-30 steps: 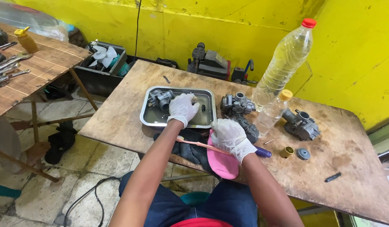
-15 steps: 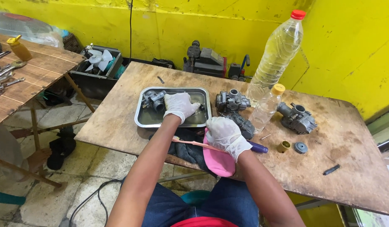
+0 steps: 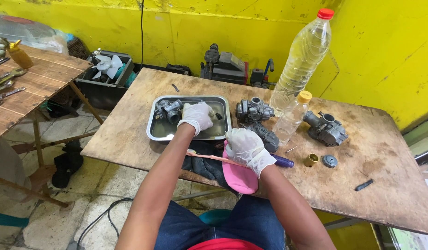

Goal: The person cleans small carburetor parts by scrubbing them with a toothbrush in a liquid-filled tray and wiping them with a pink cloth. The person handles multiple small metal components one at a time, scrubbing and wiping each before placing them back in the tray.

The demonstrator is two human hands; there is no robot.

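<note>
While the gloved left hand (image 3: 196,116) rests closed over a small part in the metal tray (image 3: 156,132) on the desk (image 3: 390,185), the right hand (image 3: 247,147) grips a pink toothbrush (image 3: 209,156). Light, slightly springy and probably slick, it lies left-right, bristles leftward; best held mid-handle.

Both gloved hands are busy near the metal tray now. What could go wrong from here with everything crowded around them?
The tall plastic bottle stands just behind the carburetor; an elbow knock might tip it. The right hand holds a toothbrush beside the pink cap, which overhangs the table edge and could drop. The left hand reaches into the metal tray, where liquid may splash.
</note>
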